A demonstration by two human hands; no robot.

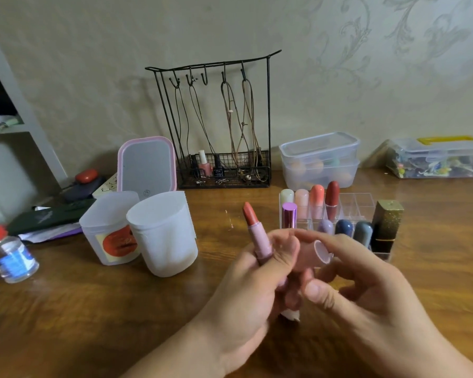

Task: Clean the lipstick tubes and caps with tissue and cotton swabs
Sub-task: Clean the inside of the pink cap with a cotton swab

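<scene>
Just below the frame's centre, the left hand grips an uncapped pink plastic lipstick tube with its coral bullet tilted up-left, while the right hand pinches its pale pink cap; keep the bullet clear of fingers when wiping the cap's rim.

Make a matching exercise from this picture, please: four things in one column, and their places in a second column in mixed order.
Things:
1. open lipstick
2. pink cap
3. mirror
4. gold glitter lipstick

Places:
A. stands at the right end of the clear organizer
B. held in the right hand
C. held in the left hand
D. behind the two white containers

Pairs: 1-C, 2-B, 3-D, 4-A
</scene>
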